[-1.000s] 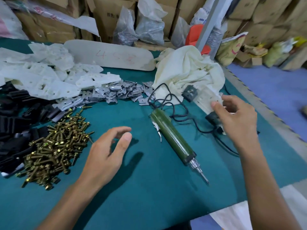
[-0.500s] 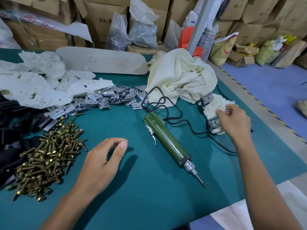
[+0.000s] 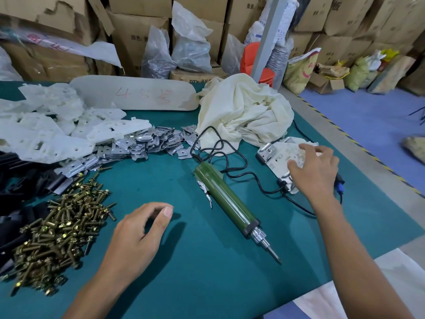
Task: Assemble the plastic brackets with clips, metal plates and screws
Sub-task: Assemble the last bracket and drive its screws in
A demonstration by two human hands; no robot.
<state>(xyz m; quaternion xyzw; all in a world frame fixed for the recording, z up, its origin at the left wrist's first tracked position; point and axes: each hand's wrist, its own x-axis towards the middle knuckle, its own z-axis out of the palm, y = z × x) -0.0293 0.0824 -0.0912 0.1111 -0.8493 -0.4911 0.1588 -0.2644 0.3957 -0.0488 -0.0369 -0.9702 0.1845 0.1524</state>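
My right hand (image 3: 315, 171) lies over an assembled white bracket (image 3: 280, 153) with metal plates, which sits on the green table at the right; thumb and spread fingers touch it. My left hand (image 3: 135, 238) hovers low over the table near the front, fingers loosely curled, holding nothing. A pile of brass screws (image 3: 59, 229) lies left of it. Behind are loose metal plates (image 3: 142, 143), white plastic brackets (image 3: 41, 134) and black clips (image 3: 23, 180) at the far left.
A green electric screwdriver (image 3: 227, 203) lies diagonally between my hands, its black cable (image 3: 230, 162) looping toward a crumpled cream cloth (image 3: 243, 111). A pale board (image 3: 138, 95) lies at the back. The table edge (image 3: 379, 245) runs on the right. Cardboard boxes stand behind.
My right hand has lowered the assembled bracket onto the table at the right and spread its fingers over it. My left hand has stayed roughly in place.
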